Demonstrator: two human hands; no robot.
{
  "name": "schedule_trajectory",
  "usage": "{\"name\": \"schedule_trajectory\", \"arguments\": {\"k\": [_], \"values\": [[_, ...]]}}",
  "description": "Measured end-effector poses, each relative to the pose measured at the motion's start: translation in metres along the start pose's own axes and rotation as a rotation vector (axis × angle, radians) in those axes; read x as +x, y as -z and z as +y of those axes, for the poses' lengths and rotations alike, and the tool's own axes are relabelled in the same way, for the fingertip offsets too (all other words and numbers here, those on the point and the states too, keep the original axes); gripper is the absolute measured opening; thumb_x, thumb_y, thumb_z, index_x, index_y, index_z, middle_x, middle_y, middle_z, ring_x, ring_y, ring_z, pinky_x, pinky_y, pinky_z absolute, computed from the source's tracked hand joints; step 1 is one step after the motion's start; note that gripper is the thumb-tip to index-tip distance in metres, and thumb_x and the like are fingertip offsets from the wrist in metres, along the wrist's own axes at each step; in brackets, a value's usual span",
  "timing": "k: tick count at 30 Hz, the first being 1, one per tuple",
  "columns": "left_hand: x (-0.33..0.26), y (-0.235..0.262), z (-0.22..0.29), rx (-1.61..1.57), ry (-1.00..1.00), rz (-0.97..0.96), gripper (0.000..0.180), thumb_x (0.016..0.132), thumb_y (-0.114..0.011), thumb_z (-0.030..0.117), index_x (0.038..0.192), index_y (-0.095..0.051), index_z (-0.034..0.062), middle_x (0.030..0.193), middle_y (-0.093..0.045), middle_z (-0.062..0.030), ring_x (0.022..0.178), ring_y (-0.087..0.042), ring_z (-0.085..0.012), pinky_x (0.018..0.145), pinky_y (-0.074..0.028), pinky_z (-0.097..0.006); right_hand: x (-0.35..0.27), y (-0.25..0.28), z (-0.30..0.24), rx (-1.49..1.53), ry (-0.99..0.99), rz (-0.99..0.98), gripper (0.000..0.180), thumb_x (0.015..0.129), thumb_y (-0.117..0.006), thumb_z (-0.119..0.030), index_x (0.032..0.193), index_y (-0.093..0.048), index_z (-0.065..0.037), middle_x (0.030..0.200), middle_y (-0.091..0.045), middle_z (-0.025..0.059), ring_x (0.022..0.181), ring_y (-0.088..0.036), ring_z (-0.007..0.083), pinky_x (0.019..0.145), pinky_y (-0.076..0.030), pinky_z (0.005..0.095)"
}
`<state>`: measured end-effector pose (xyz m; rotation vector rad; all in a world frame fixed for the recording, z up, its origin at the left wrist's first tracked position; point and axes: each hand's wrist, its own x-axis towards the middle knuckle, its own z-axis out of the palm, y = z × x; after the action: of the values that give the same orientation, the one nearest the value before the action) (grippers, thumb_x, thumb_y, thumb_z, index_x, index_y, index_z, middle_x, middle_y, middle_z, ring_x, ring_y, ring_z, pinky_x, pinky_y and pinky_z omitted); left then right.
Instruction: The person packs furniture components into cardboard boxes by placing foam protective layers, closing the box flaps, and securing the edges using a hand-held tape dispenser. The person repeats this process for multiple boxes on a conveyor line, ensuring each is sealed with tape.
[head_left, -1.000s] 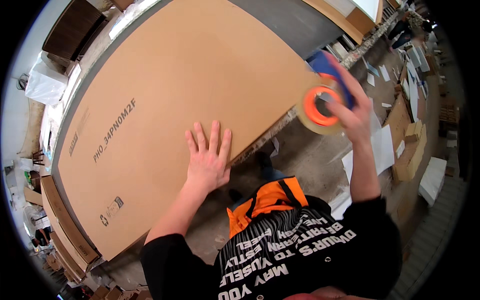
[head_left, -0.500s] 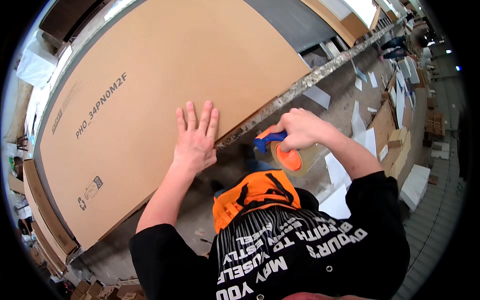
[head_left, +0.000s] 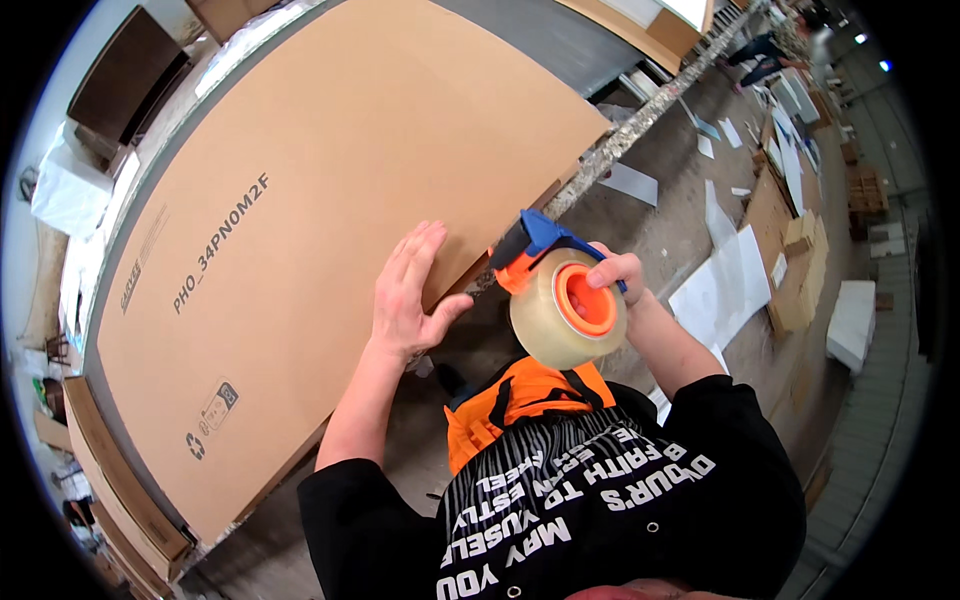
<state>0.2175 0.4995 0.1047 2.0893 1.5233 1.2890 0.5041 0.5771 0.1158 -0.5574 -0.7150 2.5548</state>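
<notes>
A large brown cardboard box (head_left: 340,130) lies flat across the workbench, with printing on its upper face. Near its front edge rests my left hand (head_left: 402,295), fingers extended and thumb spread, holding nothing. My right hand (head_left: 618,270) grips a tape dispenser (head_left: 540,315) just off that edge. The dispenser has a blue frame, orange parts and a wide roll of clear tape on an orange hub. Its blue and orange head points toward the box edge, close to my left thumb. Part of my right hand is hidden behind the roll.
The bench's rough edge (head_left: 640,125) runs away to the upper right. White sheets (head_left: 722,285) and cardboard scraps (head_left: 800,270) litter the floor at right, beside a white foam block (head_left: 852,325). Another person (head_left: 765,60) is at the far right. Long cardboard pieces (head_left: 125,475) stand at the left.
My right hand has turned the tape dispenser upward and brought it left, nearer the box edge. My left hand has shifted on the box, turning its thumb out toward the dispenser.
</notes>
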Motion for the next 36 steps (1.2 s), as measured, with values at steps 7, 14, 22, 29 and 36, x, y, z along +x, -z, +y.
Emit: {"name": "schedule_trajectory", "arguments": {"k": [7, 14, 22, 29, 36], "values": [[-0.008, 0.005, -0.009, -0.510, 0.253, -0.028, 0.045, 0.089, -0.063, 0.032, 0.120, -0.060, -0.0004, 0.100, -0.069, -0.0128, 0.089, -0.065, -0.0213, 0.079, -0.051, -0.033, 0.011, -0.048, 0.038, -0.023, 0.296, 0.050, 0.070, 0.056, -0.062, -0.008, 0.123, -0.050, 0.010, 0.110, -0.064, 0.0223, 0.096, -0.066, 0.0305, 0.089, -0.053, 0.0394], [-0.005, 0.014, -0.022, -1.061, 0.256, -0.132, 0.045, 0.096, -0.052, 0.034, 0.118, -0.062, -0.0035, 0.104, -0.068, -0.0104, 0.096, -0.059, -0.0163, 0.090, -0.043, -0.030, 0.026, -0.071, 0.010, -0.317, 0.401, 0.003, 0.079, 0.056, -0.067, -0.003, 0.131, -0.046, 0.009, 0.121, -0.060, 0.0198, 0.111, -0.060, 0.0271, 0.102, -0.044, 0.0364], [-0.012, 0.009, -0.036, -1.269, 0.370, -0.034, 0.036, 0.096, -0.055, 0.027, 0.112, -0.066, -0.0031, 0.102, -0.067, -0.0066, 0.089, -0.057, -0.0125, 0.086, -0.044, -0.028, 0.063, -0.084, -0.006, -0.782, 0.522, -0.112, 0.071, 0.063, -0.075, -0.003, 0.131, -0.053, 0.004, 0.141, -0.045, 0.0211, 0.131, -0.044, 0.0271, 0.110, -0.033, 0.0379], [-0.011, 0.005, -0.031, -1.228, 0.471, 0.137, 0.018, 0.090, -0.066, 0.010, 0.103, -0.068, -0.0027, 0.087, -0.069, -0.0031, 0.077, -0.059, -0.0080, 0.073, -0.048, -0.022, 0.071, -0.088, -0.011, -0.961, 0.532, -0.077, 0.069, 0.062, -0.073, -0.003, 0.128, -0.057, 0.001, 0.140, -0.047, 0.0195, 0.131, -0.044, 0.0275, 0.110, -0.034, 0.0384], [-0.008, 0.000, -0.028, -1.063, 0.550, 0.240, 0.013, 0.091, -0.062, 0.004, 0.099, -0.067, -0.0048, 0.084, -0.069, -0.0040, 0.073, -0.062, -0.0086, 0.067, -0.050, -0.023, 0.078, -0.098, -0.010, -1.234, 0.595, -0.073, 0.065, 0.062, -0.070, 0.004, 0.125, -0.060, -0.005, 0.139, -0.050, 0.0170, 0.127, -0.050, 0.0269, 0.106, -0.039, 0.0371]]}}
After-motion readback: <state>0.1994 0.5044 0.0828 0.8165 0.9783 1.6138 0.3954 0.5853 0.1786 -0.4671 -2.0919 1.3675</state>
